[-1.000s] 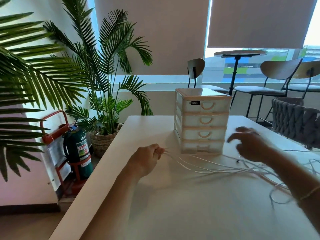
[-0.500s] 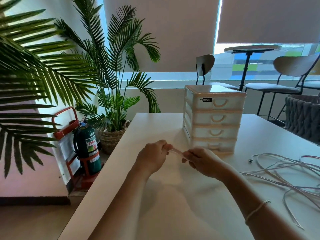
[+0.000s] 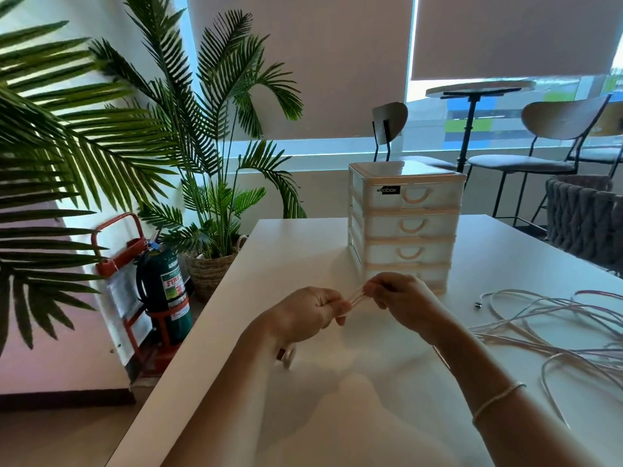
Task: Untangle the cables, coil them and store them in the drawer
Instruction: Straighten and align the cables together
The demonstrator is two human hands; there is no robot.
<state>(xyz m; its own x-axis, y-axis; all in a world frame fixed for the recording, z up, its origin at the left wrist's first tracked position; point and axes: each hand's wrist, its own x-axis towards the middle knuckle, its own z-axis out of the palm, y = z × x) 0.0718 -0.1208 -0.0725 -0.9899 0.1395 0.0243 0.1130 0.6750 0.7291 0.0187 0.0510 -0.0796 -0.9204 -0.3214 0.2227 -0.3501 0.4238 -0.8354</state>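
Note:
Several thin white cable strands [image 3: 358, 295] stretch between my two hands above the white table [image 3: 296, 251]. My left hand [image 3: 308, 313] grips one end of the bundle in a curled fist. My right hand [image 3: 401, 298] pinches the other end, just in front of the drawer unit. A connector end [image 3: 287, 356] hangs below my left wrist. The loose tangle of white cables [image 3: 553, 328] trails across the table at the right. The small white drawer unit [image 3: 406, 224] stands upright behind my hands, its stacked drawers all closed.
A cable plug [image 3: 478, 304] lies near the tangle. Left of the table stand palm plants [image 3: 209, 156] and a green fire extinguisher [image 3: 165, 291] on a red stand. A woven grey chair [image 3: 586, 217] is at the right; stools and a round table stand behind.
My right hand came in from the right and took hold of the strands next to my left hand. The two hands have since drawn slightly apart, stretching the strands, and the tangle now lies further right.

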